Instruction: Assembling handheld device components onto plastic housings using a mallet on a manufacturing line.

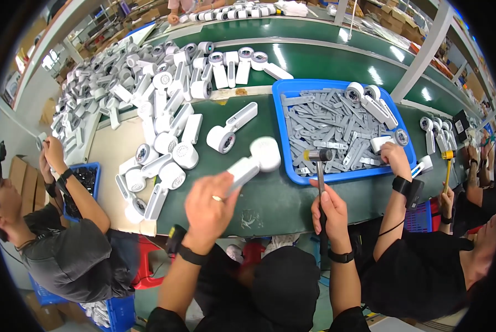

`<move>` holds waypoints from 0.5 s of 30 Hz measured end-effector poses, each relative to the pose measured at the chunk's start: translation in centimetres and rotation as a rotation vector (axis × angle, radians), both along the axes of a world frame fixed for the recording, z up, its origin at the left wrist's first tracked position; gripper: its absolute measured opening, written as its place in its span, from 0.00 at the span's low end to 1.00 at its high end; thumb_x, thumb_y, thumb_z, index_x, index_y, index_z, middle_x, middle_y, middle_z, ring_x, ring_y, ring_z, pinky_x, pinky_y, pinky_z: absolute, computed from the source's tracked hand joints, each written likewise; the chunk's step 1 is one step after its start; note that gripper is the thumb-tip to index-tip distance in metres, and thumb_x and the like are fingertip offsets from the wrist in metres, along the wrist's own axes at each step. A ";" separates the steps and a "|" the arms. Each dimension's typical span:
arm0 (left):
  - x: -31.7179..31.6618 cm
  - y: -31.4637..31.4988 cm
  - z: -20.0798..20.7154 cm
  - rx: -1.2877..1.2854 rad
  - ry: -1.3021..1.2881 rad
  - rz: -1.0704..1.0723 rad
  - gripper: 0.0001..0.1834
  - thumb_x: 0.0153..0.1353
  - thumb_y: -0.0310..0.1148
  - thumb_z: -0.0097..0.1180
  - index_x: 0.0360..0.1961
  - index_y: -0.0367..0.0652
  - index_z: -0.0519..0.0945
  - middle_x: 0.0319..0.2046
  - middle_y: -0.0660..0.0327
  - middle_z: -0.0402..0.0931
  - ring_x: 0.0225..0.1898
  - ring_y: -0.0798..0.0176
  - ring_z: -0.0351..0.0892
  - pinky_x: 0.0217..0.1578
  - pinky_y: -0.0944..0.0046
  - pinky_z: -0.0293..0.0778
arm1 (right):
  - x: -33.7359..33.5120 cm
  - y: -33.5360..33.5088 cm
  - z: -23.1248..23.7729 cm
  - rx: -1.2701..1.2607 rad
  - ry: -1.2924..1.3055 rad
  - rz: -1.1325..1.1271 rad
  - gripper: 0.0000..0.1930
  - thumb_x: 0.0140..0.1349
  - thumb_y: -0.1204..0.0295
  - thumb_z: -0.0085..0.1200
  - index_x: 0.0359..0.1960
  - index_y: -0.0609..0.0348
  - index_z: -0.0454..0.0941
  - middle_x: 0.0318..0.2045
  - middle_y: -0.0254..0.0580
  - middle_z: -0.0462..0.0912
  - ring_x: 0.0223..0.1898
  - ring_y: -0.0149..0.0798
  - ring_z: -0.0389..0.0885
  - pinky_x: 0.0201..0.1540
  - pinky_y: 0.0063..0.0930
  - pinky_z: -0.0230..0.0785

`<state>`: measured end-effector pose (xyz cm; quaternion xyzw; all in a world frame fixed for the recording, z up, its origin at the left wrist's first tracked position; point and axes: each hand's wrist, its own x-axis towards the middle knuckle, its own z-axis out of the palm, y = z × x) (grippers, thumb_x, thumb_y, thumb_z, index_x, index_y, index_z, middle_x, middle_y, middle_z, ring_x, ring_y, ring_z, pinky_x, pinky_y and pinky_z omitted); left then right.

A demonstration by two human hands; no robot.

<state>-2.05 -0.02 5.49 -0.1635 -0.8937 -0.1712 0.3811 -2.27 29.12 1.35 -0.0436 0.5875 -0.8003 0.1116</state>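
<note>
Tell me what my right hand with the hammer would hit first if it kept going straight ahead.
Probably the near rim of the blue tray: the right hand points the hammer at it, head apparently already over the grey strips; depth unclear.

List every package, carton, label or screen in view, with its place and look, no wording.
Cardboard cartons: top right behind the conveyor, brown, stacked.
Flat cardboard sheets: far left by a co-worker, tan, standing on edge.
Blue crate: left of the bench, rectangular, dark contents.
No screens or readable labels can be made out.
</note>
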 end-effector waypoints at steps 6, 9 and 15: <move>-11.9 -5.0 6.9 0.115 -0.137 0.323 0.24 0.53 0.47 0.77 0.40 0.37 0.87 0.36 0.48 0.84 0.39 0.45 0.84 0.42 0.52 0.77 | -0.1 0.3 0.3 0.067 -0.035 -0.019 0.24 0.82 0.62 0.39 0.68 0.67 0.69 0.22 0.34 0.71 0.13 0.26 0.67 0.15 0.20 0.62; -21.6 -9.2 6.7 0.291 -0.305 0.440 0.31 0.54 0.59 0.70 0.42 0.38 0.89 0.34 0.50 0.89 0.38 0.53 0.88 0.44 0.57 0.79 | -0.1 0.1 0.2 0.073 -0.056 0.008 0.23 0.82 0.62 0.40 0.69 0.64 0.69 0.22 0.33 0.71 0.14 0.25 0.67 0.16 0.19 0.62; -30.2 -10.8 4.9 0.320 -0.327 0.696 0.30 0.52 0.58 0.66 0.45 0.42 0.90 0.43 0.47 0.88 0.49 0.43 0.87 0.53 0.49 0.79 | -0.1 -0.2 0.6 0.173 -0.033 0.004 0.22 0.81 0.65 0.41 0.70 0.63 0.69 0.22 0.31 0.73 0.15 0.24 0.68 0.18 0.19 0.63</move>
